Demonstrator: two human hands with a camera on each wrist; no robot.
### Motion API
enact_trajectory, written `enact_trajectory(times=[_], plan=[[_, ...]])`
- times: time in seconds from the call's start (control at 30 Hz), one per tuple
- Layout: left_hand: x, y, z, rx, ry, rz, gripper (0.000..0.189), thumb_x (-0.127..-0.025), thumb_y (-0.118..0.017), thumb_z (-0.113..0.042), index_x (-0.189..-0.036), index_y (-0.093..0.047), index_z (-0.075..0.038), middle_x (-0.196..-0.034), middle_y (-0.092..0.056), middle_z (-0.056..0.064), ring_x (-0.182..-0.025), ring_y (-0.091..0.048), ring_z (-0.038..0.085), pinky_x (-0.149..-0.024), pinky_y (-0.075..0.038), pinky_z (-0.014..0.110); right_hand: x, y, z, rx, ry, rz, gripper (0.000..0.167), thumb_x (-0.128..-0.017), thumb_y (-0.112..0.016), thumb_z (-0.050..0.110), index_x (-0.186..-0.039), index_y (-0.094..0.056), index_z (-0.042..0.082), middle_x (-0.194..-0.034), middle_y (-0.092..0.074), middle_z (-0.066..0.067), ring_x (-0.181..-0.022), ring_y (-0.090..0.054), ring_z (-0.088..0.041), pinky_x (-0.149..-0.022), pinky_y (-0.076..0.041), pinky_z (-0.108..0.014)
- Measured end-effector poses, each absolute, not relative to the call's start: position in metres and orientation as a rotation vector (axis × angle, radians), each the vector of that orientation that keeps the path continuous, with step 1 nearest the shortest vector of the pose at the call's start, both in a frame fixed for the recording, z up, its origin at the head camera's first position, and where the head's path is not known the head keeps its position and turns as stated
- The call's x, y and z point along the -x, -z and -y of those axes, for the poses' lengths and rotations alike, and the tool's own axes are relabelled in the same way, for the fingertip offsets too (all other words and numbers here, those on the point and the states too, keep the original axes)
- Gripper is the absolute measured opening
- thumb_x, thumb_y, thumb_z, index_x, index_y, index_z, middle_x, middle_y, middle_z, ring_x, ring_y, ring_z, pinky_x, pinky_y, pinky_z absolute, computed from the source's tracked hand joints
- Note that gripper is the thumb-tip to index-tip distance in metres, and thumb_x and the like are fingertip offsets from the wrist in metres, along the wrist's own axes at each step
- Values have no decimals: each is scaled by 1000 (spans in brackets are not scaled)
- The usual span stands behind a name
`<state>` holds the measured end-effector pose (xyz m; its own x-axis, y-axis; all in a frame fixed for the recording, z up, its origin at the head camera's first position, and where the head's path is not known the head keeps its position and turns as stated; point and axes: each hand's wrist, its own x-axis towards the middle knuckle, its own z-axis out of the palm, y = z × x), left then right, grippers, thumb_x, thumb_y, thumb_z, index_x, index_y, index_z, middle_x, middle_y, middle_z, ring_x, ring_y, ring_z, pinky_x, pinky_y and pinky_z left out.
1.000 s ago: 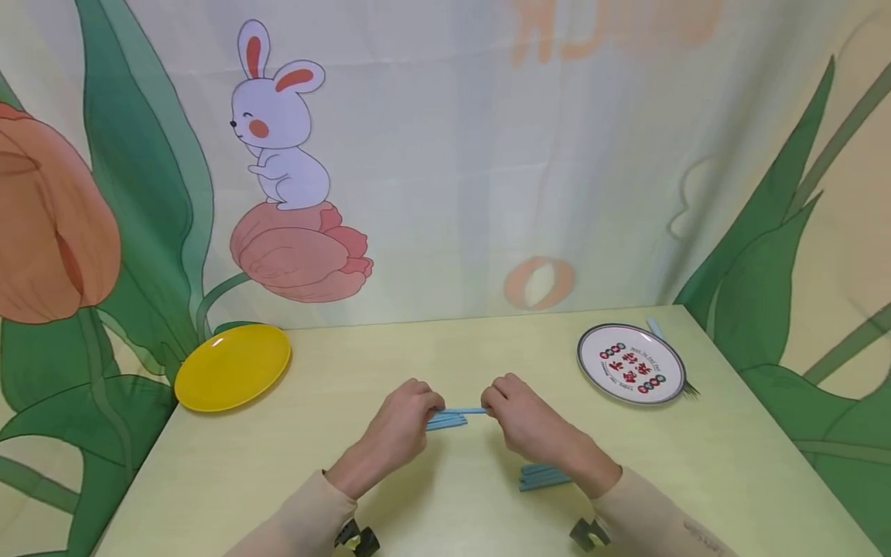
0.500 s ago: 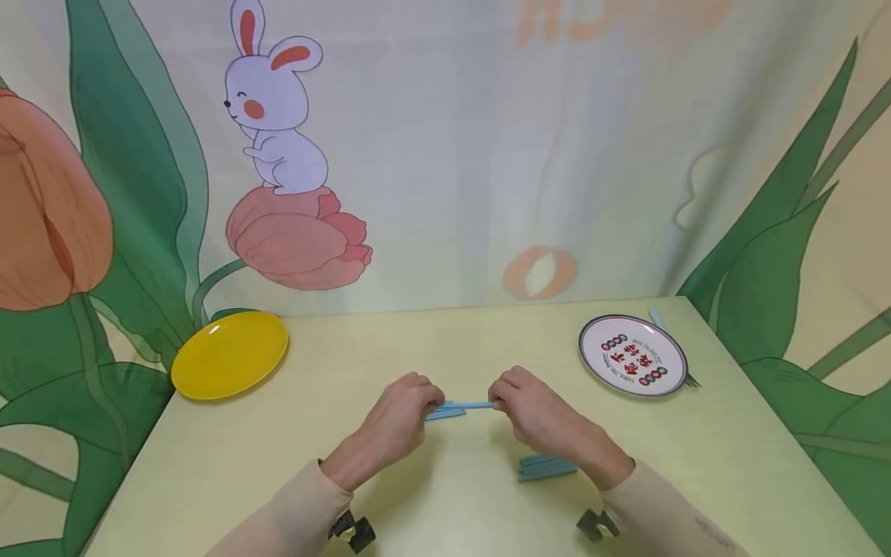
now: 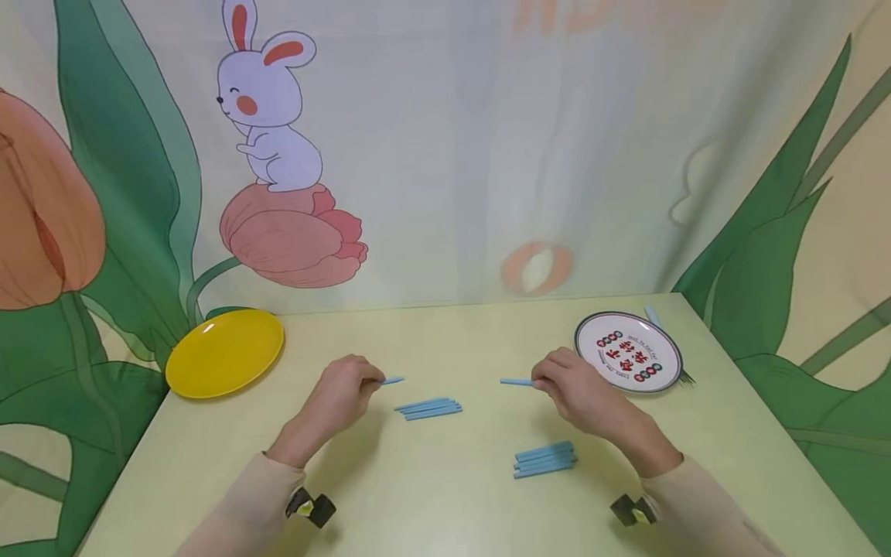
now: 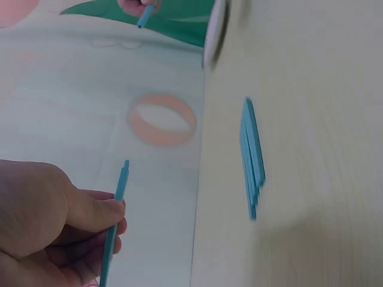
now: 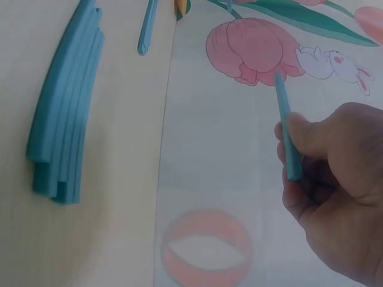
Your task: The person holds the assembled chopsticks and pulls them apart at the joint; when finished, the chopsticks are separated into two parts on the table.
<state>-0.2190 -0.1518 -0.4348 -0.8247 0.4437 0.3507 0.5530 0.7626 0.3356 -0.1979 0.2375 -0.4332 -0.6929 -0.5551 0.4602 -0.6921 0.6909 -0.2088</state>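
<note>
In the head view my left hand [image 3: 344, 393] pinches a slim light-blue chopstick piece, held above the table. The left wrist view shows that chopstick piece [image 4: 114, 230] with a narrower peg at its upper end. Well apart to the right, my right hand [image 3: 574, 391] pinches a thicker blue chopstick piece [image 3: 516, 381], its length plain in the right wrist view. Between the hands on the table lies a row of slim blue pieces [image 3: 430, 409]. Nearer me on the right lies a bundle of thicker pieces [image 3: 545, 460], with hollow square ends in the right wrist view.
A yellow plate [image 3: 224, 354] stands at the table's far left. At the far right is a white plate [image 3: 604, 362] with a dark rim and red characters; a light-blue handle [image 3: 651, 315] sticks out behind it. A printed cloth [image 3: 431, 155] hangs along the back edge.
Earlier both hands held one blue stick between them. Now they have moved apart, left and right, each with its own piece. The slim pieces on the table have come into full view.
</note>
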Motion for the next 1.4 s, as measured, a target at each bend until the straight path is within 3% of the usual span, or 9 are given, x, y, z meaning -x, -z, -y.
enact_trajectory(times=[0.2,1.4], plan=[[219,447,132,700,685,2746,9,-80,-72,4,-84,-76,-3,-77,-68,2,-70,-59,12,-65,-51,27,190,444,-227,-978,-583,2512,12,-82,-75,5,-88,-71,14,-87,-61,9,-83,-53,-6,-69,-50,-23],[230,460,110,742,717,2820,15,-80,-68,6,-90,-77,-3,-84,-70,6,-75,-62,14,-69,-53,30,181,460,-233,-1055,-760,2632,10,-84,-74,7,-91,-73,15,-86,-65,10,-77,-55,-1,-67,-51,-20]])
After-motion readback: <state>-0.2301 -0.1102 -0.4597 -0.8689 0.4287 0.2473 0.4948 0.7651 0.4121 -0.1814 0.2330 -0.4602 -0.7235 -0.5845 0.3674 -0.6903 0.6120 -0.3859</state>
